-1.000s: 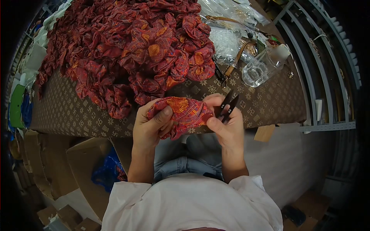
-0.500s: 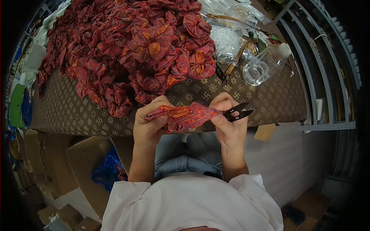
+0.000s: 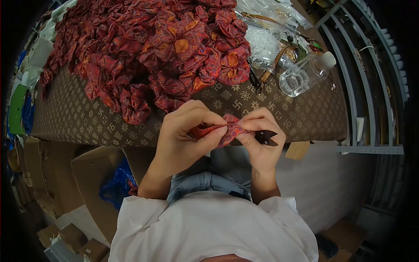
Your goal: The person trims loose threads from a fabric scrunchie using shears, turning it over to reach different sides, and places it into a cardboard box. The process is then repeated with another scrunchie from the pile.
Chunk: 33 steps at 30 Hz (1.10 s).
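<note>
Nearest, a white shirt [image 3: 214, 227] is seen from above, with blue jeans [image 3: 205, 183] just beyond its hem. In front of the jeans, at the near edge of the table, a small red patterned fabric piece [image 3: 228, 136] is held up between both hands. One part of it is pinched between the thumb and fingers of the left hand [image 3: 185, 131], and it is partly hidden by that hand. Its other side is gripped by the thumb and fingertips of the right hand [image 3: 264, 146], in which black thread snips [image 3: 267, 138] are also held, the blades pointed outward to the right.

To the left, below table level, a blue plastic bag [image 3: 117, 185] is seen in an open cardboard box [image 3: 89, 174].

The table is covered by a brown tablecloth [image 3: 131, 133] printed with pale floral and geometric motifs. Beyond the hands, a large heap of crumpled red patterned fabric [image 3: 152, 48] is spread across it. To the right of the heap are placed a clear plastic jug [image 3: 299, 81], a brown strap [image 3: 275, 61] and clear plastic bags [image 3: 264, 46]. The table's right side is flanked by a grey metal rack [image 3: 371, 150].
</note>
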Motion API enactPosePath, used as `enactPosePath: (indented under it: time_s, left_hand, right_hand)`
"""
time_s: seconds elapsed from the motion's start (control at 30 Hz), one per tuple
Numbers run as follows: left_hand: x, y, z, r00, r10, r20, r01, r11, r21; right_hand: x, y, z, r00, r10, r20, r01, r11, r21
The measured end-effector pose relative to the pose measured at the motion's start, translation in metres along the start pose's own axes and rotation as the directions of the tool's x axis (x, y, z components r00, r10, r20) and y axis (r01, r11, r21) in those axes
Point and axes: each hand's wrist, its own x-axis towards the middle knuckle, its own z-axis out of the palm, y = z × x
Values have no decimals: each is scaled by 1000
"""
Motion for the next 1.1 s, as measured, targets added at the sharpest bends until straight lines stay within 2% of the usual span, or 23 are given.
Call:
enactPosePath:
  time_s: [0.07, 0.13, 0.17, 0.23, 0.37, 0.43, 0.47, 0.53, 0.77, 0.87, 0.93, 0.97, 1.03, 1.1]
  left_hand:
    - [-3, -3, 1, 1000, -23, -20, 22, 998, -67]
    - [-4, -5, -1, 998, 24, -52, -31, 991, -128]
    - [-5, -5, 0, 998, 20, -54, -27, 991, -128]
    - [-5, -5, 0, 985, 121, -126, -133, 987, -92]
    - [-3, -9, -3, 972, 212, -99, -215, 976, -17]
    - [-1, -11, -3, 949, 300, -96, -298, 954, 30]
    - [-1, -8, -3, 949, 301, -96, -300, 954, 29]
    - [-3, -1, -3, 991, 129, -29, -129, 992, 0]
    - [-6, -6, -2, 993, 106, -53, -110, 990, -86]
    - [-6, -5, -1, 997, 58, -59, -67, 984, -163]
    - [-4, -9, 0, 992, 104, -71, -120, 950, -288]
    - [-5, -8, -1, 992, 105, -74, -122, 950, -288]
    - [-9, -4, -3, 999, -49, 11, 50, 934, -355]
    - [-9, -4, -3, 999, -42, 2, 41, 952, -302]
  right_hand:
    - [-3, 0, 0, 1000, -12, 12, 12, 1000, 27]
    - [-5, -1, 0, 999, -11, 34, 12, 1000, -26]
    - [-5, -2, 0, 999, -7, 36, 8, 1000, -25]
    - [-4, -5, -1, 997, 58, 59, -62, 996, 68]
    - [0, -8, 2, 998, 36, 59, -40, 996, 79]
    - [-1, -12, 3, 994, 71, 84, -65, 995, -79]
    - [0, -13, 4, 994, 70, 83, -64, 995, -80]
    - [1, -14, 5, 998, 22, 64, -18, 997, -73]
    - [-3, -9, 7, 996, 75, 41, -72, 995, -73]
    - [-3, -7, 8, 994, 90, 55, -91, 996, 18]
    - [-5, -10, 9, 975, 207, 80, -216, 969, 118]
    - [-4, -10, 10, 975, 206, 82, -215, 970, 117]
    - [-4, -11, 12, 950, 291, 112, -311, 918, 247]
    - [-6, -10, 14, 943, 316, 104, -332, 905, 266]
